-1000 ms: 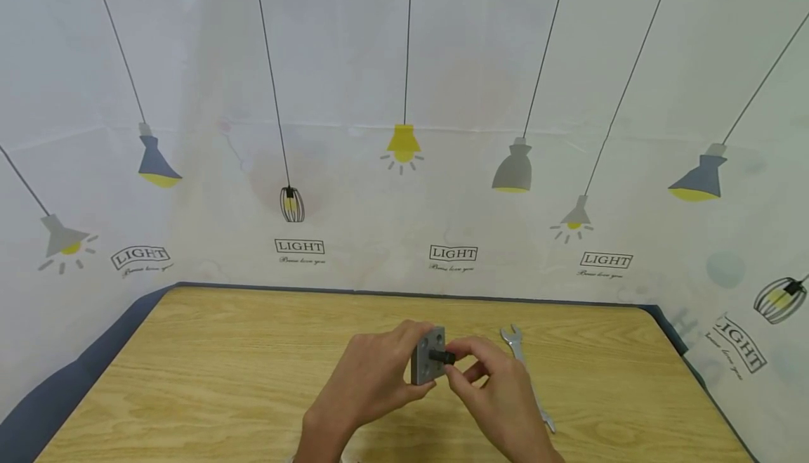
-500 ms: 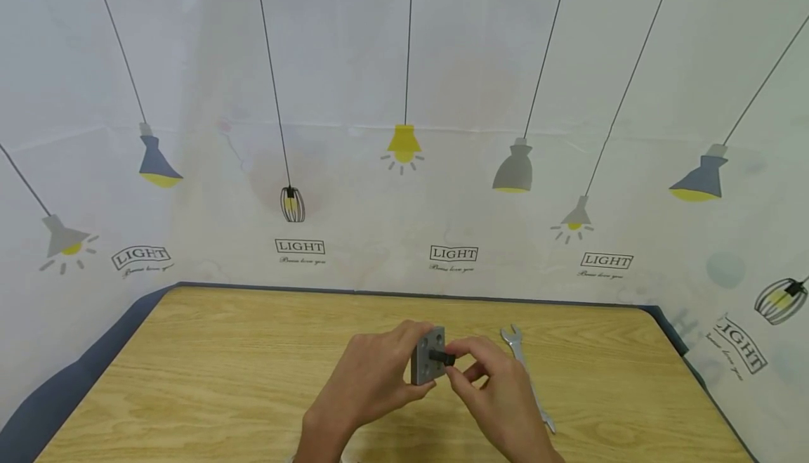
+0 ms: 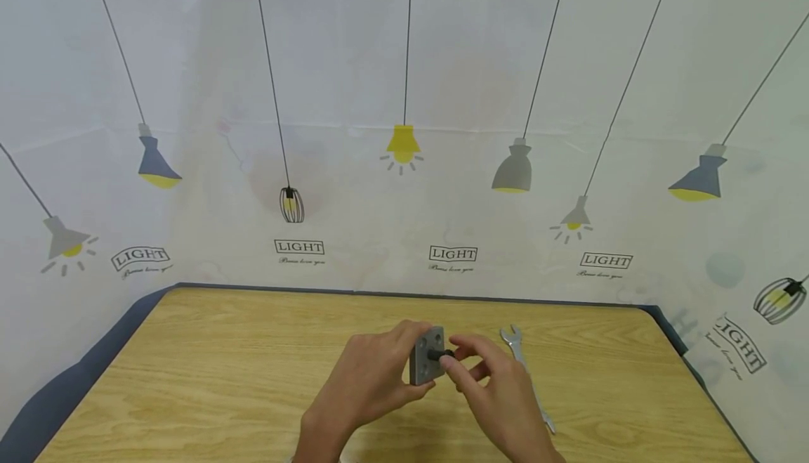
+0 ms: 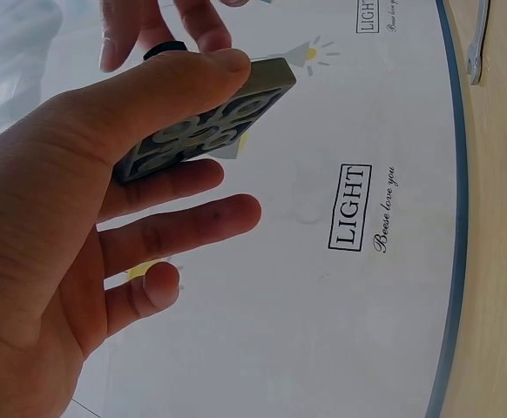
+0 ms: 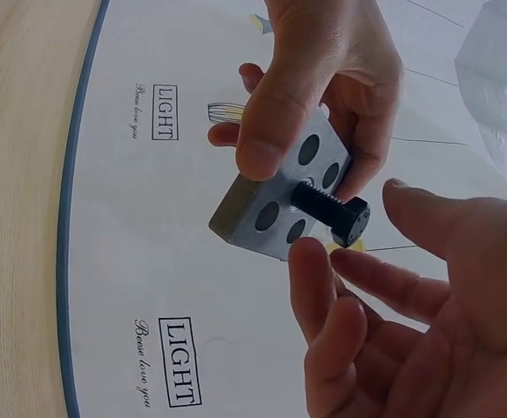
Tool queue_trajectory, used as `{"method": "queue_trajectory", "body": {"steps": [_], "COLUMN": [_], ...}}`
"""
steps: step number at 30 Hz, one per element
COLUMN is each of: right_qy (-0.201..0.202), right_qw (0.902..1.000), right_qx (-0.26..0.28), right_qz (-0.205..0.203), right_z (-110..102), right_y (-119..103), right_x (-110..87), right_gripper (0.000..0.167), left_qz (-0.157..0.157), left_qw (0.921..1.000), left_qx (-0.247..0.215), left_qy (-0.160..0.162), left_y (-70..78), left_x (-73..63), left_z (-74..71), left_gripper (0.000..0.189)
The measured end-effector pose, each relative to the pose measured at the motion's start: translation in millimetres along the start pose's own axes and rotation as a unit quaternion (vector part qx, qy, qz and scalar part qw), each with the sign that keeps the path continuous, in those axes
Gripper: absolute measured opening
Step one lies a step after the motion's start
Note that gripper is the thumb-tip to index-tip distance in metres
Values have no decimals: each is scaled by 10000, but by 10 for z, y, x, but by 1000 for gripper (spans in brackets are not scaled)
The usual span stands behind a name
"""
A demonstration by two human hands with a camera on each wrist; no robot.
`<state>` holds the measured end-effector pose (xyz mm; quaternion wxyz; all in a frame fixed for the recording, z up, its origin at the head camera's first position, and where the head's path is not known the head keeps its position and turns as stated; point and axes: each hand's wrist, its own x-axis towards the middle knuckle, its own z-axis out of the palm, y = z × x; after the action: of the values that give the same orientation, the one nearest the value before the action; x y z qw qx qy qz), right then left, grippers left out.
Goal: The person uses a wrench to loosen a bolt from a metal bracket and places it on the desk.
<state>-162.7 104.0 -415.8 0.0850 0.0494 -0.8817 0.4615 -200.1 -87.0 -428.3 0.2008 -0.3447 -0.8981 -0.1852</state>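
Note:
My left hand (image 3: 373, 372) pinches a small grey metal plate (image 3: 420, 367) with several round holes, thumb on one edge and fingers on the opposite one. A black hex bolt (image 5: 327, 209) stands in the plate's middle hole, its threaded shank partly exposed and its head facing my right hand (image 3: 496, 389). In the right wrist view, the right thumb (image 5: 419, 218) is apart from the bolt head, while the loosely bent fingers lie just below it; whether a fingertip touches it I cannot tell. The left wrist view shows the plate's recessed back (image 4: 206, 131).
A silver open-ended wrench (image 3: 527, 377) lies on the wooden table (image 3: 208, 364), to the right of and partly behind my right hand. A pale wall sheet (image 3: 354, 168) printed with lamps and "LIGHT" labels rises behind the table's dark blue edge.
My right thumb and fingers have come off the bolt head and spread apart, the thumb shifting up across it in the head view. The left hand and plate stay almost still.

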Motion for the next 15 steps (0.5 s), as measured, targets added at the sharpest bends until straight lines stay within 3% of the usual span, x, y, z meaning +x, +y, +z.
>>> {"method": "queue_trajectory", "body": {"steps": [4,15], "right_qy": [-89,-21], "right_qw": [9997,9998], "right_qx": [-38,-56], "right_qz": [225,198], "right_z": [3,12], "right_y": [0,-15], "right_x": [9,12], "right_gripper": [22,13], "left_qz": [28,48], "left_qw": [10000,10000], "left_qx": [42,44], "left_qy": [52,63], "left_y": [3,7], "left_x": [0,0], "left_z": [-1,-3], "left_gripper": [62,61]}}
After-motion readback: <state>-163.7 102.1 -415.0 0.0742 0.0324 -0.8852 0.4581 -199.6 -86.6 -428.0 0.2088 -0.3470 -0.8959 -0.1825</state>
